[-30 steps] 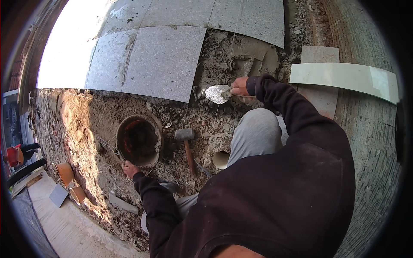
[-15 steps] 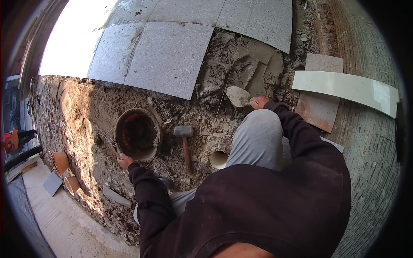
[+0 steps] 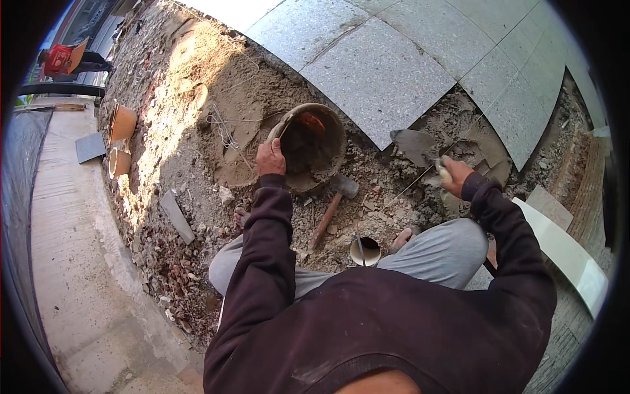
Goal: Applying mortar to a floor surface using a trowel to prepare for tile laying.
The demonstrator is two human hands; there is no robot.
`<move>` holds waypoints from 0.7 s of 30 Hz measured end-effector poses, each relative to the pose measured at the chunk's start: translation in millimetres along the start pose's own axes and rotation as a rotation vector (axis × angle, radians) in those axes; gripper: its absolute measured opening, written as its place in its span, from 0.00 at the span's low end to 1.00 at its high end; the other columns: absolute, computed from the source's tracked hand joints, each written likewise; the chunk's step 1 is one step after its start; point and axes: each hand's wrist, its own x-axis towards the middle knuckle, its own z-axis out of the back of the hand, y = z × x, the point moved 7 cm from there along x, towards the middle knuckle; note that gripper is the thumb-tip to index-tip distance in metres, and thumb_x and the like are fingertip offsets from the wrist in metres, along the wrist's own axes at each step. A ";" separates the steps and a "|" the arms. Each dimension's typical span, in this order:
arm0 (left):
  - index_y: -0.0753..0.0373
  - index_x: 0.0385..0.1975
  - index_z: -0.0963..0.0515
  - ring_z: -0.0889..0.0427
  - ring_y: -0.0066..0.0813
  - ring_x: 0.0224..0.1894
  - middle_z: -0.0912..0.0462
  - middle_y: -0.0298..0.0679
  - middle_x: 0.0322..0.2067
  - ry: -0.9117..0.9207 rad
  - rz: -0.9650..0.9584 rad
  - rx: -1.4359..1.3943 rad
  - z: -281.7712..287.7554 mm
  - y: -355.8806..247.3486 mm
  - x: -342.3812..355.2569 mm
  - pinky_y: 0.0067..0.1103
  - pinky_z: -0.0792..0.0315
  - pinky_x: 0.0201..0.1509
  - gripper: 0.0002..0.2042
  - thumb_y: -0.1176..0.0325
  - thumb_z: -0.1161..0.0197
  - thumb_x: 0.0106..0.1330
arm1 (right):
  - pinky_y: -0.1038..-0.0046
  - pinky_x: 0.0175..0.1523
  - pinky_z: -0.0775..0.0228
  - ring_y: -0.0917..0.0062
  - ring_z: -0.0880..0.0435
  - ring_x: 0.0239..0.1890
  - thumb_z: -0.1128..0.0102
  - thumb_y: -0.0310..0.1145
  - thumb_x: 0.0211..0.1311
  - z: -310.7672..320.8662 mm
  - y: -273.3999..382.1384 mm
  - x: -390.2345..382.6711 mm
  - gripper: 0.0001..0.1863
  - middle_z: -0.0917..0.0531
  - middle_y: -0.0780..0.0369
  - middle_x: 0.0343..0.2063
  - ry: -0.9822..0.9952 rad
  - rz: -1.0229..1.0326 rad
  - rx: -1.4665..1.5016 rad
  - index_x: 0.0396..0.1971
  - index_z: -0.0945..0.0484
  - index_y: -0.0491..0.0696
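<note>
My left hand point(image 3: 270, 158) grips the near left rim of a round bucket point(image 3: 342, 148), which seems tipped a little and has dark, wet-looking material inside. In my right hand point(image 3: 455, 176) is the pale handle of a trowel point(image 3: 412, 146). Its grey pointed blade is turned left, toward the bucket, above a bed of wet mortar point(image 3: 487, 146). That bed lies in a gap beside speckled grey floor tiles point(image 3: 387, 72). Between bucket and knees a mallet point(image 3: 325, 220) with a wooden handle lies on the rubble.
A thin string point(image 3: 408, 187) crosses the mortar. Near my legs is a pale round container point(image 3: 365, 252) with a stick in it. Loose tile pieces point(image 3: 564, 249) lie at right, orange pots point(image 3: 123, 123) at left. Another person point(image 3: 63, 60) is at the far left.
The view has swung, so the bucket appears farther right. My left hand has shifted along the bucket's rim. The trowel has turned, and its blade now looks cleaner and points toward the bucket.
</note>
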 end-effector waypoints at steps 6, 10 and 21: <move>0.64 0.26 0.33 0.30 0.47 0.26 0.31 0.46 0.22 0.113 -0.150 0.081 -10.0 -53.2 -13.4 0.33 0.35 0.25 0.13 0.59 0.54 0.59 | 0.67 0.36 0.31 0.62 0.24 0.33 0.61 0.31 0.50 -48.1 138.2 164.3 0.11 0.24 0.53 0.31 -0.081 0.064 -0.299 0.29 0.29 0.43; 0.67 0.28 0.32 0.31 0.47 0.25 0.32 0.48 0.22 0.065 -0.114 -0.042 -4.5 -43.3 -28.5 0.32 0.37 0.26 0.12 0.62 0.52 0.58 | 0.68 0.36 0.30 0.63 0.24 0.35 0.60 0.31 0.50 -125.7 165.7 209.4 0.12 0.24 0.54 0.31 0.217 0.148 -0.455 0.29 0.26 0.44; 0.68 0.30 0.30 0.28 0.44 0.26 0.29 0.46 0.21 0.018 -0.015 -0.197 18.0 17.0 -34.0 0.26 0.34 0.29 0.15 0.60 0.53 0.59 | 0.65 0.37 0.31 0.60 0.25 0.34 0.50 0.31 0.41 -166.1 182.5 208.4 0.14 0.24 0.51 0.27 0.388 0.298 -0.284 0.31 0.29 0.42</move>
